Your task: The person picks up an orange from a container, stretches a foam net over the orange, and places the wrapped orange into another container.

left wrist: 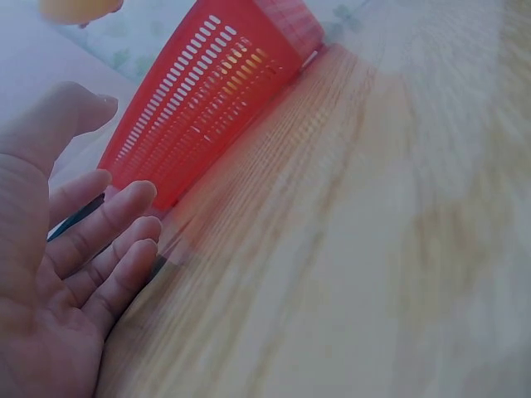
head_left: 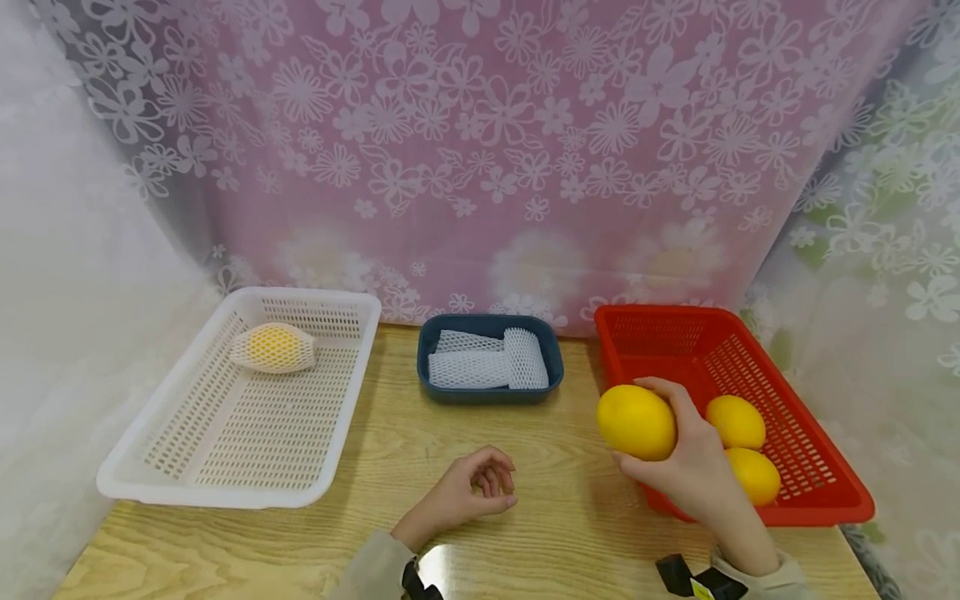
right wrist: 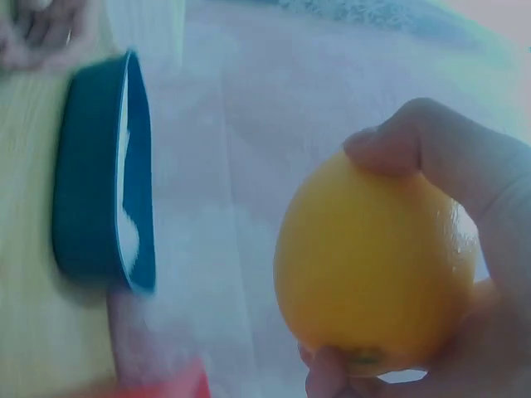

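Observation:
My right hand [head_left: 693,462] grips a smooth, oval yellow fruit [head_left: 637,422] between thumb and fingers, raised by the left side of the red basket [head_left: 817,517]. In the right wrist view a small greenish stem end shows on the held fruit [right wrist: 373,265]. Two more yellow fruits [head_left: 736,422] lie inside that basket. My left hand [head_left: 468,492] hovers over the table's front middle, fingers loosely curled, with nothing in it. Beyond it, a dark blue tray [head_left: 491,398] contains several white foam net sleeves [head_left: 468,370].
On the left stands a white slotted basket [head_left: 217,498] containing one yellow fruit in a white foam net [head_left: 273,347]. All the containers stand on a wooden table [head_left: 405,433]. A pink flowered curtain [head_left: 480,167] hangs behind them.

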`<state>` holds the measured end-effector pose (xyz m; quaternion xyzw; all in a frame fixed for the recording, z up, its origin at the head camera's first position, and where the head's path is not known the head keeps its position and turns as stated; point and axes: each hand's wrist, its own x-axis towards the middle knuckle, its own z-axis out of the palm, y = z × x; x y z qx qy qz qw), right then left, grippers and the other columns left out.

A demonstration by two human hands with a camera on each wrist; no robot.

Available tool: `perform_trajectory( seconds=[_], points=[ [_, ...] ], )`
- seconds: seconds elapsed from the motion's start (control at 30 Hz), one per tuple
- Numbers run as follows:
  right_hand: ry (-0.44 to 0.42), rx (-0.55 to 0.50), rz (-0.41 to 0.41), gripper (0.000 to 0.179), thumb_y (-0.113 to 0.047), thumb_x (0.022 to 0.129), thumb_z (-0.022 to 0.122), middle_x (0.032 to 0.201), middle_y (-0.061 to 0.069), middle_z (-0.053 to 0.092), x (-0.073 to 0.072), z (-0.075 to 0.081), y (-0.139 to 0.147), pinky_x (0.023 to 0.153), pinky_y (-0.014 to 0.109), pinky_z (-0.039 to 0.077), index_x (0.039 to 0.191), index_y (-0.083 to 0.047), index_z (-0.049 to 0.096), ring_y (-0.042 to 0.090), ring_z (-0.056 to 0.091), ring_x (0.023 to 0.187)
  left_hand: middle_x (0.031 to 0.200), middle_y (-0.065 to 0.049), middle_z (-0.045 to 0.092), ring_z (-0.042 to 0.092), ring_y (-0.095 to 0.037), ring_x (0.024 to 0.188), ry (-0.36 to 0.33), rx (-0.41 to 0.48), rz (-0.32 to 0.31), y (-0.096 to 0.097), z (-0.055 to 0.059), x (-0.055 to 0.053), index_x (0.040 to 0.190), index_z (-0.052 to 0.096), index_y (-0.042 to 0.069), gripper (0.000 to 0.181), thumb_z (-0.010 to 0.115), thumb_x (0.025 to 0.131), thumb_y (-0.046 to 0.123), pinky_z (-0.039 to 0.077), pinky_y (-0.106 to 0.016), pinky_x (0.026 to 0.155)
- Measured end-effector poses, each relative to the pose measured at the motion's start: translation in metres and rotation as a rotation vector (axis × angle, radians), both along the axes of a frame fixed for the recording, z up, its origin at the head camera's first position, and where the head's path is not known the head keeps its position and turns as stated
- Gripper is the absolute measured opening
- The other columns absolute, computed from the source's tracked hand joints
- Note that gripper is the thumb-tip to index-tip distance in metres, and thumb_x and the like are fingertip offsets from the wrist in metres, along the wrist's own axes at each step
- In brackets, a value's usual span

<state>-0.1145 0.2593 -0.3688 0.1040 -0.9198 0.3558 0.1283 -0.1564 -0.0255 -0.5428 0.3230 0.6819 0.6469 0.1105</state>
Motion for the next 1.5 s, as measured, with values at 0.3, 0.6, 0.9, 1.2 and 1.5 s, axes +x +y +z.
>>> perform_trajectory(
  seconds=[0.3,0.6,0.9,1.2,1.5],
  points=[
    [-0.11,-0.255,0.107,0.073,-0.015,0.074,0.088,0.123,0.009,0.061,-0.005,-0.046,-0.044,0.078,0.04,0.051,0.136,-0.012,0.05,0.025,0.058,0.095,0.104,-0.022,0.063,0.059,-0.028,0.072,0.011,0.085,-0.014,-0.001,-0.005,-0.002,0.147,0.024,-0.002,0.081,0.076,0.086,0.005,0.052,-0.025,0.065],
    [-0.318,-0.545,0.201,0.049,-0.016,0.087,0.072,0.112,0.015,0.061,-0.018,-0.103,-0.083,0.07,0.033,0.052,0.132,-0.004,0.056,0.025,0.056,0.089,0.144,-0.016,0.035,0.061,-0.029,0.091,-0.011,0.069,0.038,-0.003,-0.003,-0.001,0.156,0.004,0.017,0.11,0.084,0.08,0.014,0.055,-0.031,0.065],
    [-0.339,-0.509,0.264,0.046,-0.02,0.089,0.071,0.12,0.011,0.06,-0.026,-0.14,-0.096,0.081,0.034,0.05,0.132,-0.01,0.056,0.026,0.057,0.098,0.149,-0.016,0.027,0.051,-0.025,0.124,0.037,0.074,0.028,-0.002,-0.005,-0.001,0.155,0.001,0.023,0.115,0.086,0.077,0.018,0.048,-0.034,0.097],
    [-0.419,-0.563,0.355,0.039,-0.021,0.096,0.062,0.12,0.014,0.058,-0.027,-0.153,-0.095,0.085,0.034,0.048,0.131,-0.006,0.054,0.027,0.055,0.1,0.145,-0.006,0.04,0.049,-0.021,0.124,0.077,0.026,0.045,-0.001,-0.004,0.001,0.151,0.025,0.019,0.1,0.089,0.075,0.02,0.042,-0.035,0.105],
    [-0.478,-0.76,0.491,0.041,-0.021,0.101,0.051,0.118,0.014,0.054,-0.024,-0.162,-0.087,0.066,0.024,0.05,0.137,-0.002,0.048,0.017,0.056,0.081,0.134,0.004,0.053,0.056,-0.02,0.115,0.087,-0.002,0.118,0.0,-0.003,0.003,0.138,0.044,0.024,0.083,0.092,0.071,0.028,0.048,-0.037,0.096]
  ],
)
